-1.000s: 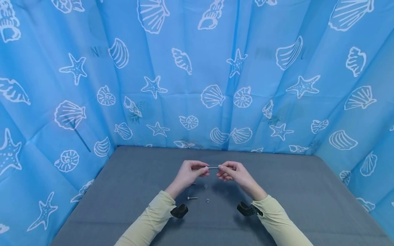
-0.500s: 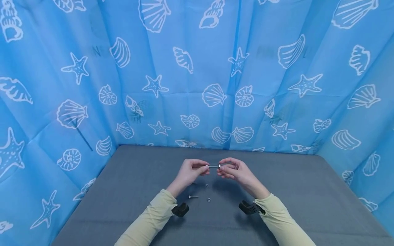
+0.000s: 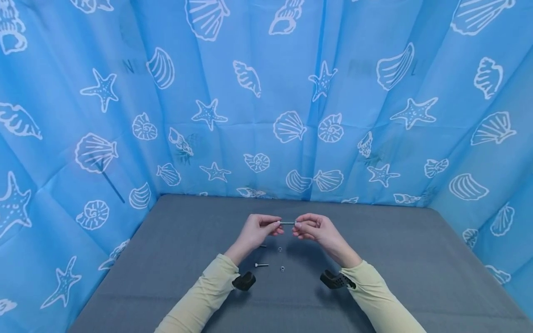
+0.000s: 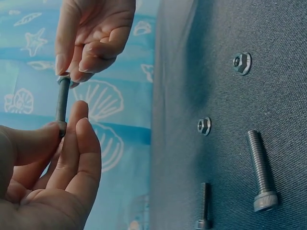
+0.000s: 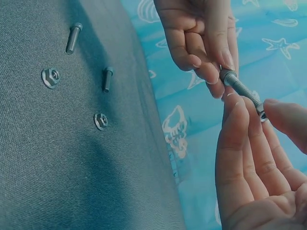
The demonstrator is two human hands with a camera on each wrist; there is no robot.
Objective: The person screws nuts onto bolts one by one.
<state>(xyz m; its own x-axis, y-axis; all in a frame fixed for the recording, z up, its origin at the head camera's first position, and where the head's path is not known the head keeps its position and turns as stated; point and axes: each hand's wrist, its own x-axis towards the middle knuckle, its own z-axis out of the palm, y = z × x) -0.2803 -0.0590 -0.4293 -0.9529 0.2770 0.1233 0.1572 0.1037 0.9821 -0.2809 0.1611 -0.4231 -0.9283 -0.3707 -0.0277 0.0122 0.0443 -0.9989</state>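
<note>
Bolt (image 3: 288, 223) pinched between left hand (image 3: 255, 231) and right hand (image 3: 317, 229).

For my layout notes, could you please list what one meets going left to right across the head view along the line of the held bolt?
Left hand → thin grey metal bolt held level between both hands → right hand.

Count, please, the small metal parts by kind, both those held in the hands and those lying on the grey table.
Bolts: 3 (one held between the hands, two on the table)
Nuts: 2 visible, both on the table
Total: 5
</note>
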